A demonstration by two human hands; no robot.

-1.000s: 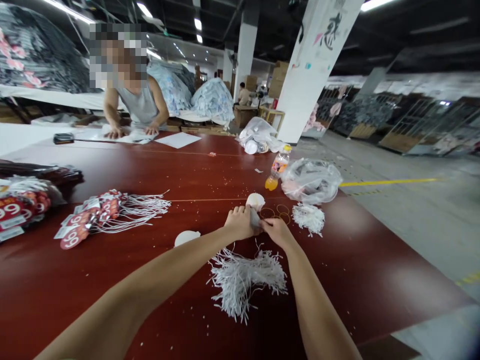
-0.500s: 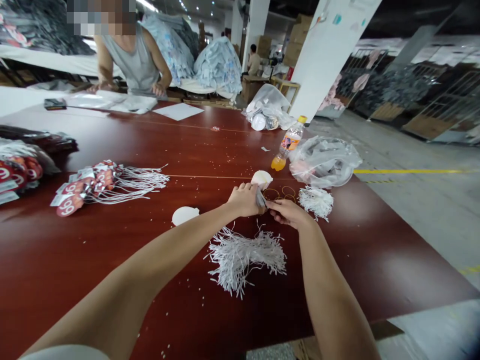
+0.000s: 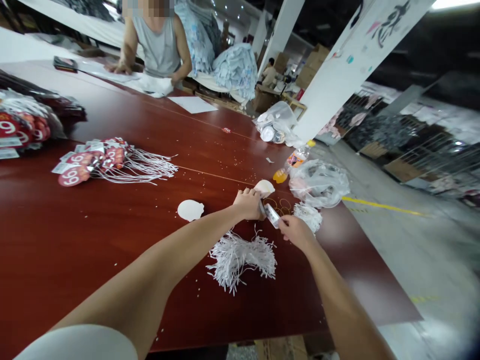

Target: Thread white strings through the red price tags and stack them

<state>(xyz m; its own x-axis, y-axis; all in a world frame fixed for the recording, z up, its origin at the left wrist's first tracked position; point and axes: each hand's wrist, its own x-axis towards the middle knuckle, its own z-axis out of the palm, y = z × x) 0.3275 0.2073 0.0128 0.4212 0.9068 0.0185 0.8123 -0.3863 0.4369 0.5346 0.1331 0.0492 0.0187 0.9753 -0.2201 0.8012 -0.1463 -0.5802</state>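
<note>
My left hand [image 3: 246, 204] is closed around a thin greyish stack, perhaps labels, mostly hidden by the fingers. Between the thumb and fingers of my right hand [image 3: 297, 231] is a small whitish rectangular label [image 3: 272, 216], tilted, its far end close to my left hand. A bundle of white strings [image 3: 242, 257] lies on the table just below both hands. Past my left hand rests a white rounded tag stack [image 3: 264, 188]. Another white round tag [image 3: 190, 210] lies left of my forearm. Thin rubber bands [image 3: 284, 205] and a second string bundle [image 3: 308, 217] are beside my right hand.
Red tags with white strings [image 3: 108, 162] lie at the left, more tags [image 3: 22, 127] beyond. An orange drink bottle [image 3: 294, 161] and plastic bags [image 3: 318, 184] stand near the right edge of the brown table [image 3: 123, 240]. Across it, a person [image 3: 159, 47] handles white material.
My right hand has drawn back slightly to the right and down from my left hand, and the label between its fingers now shows plainly. The whole view has tilted and shifted.
</note>
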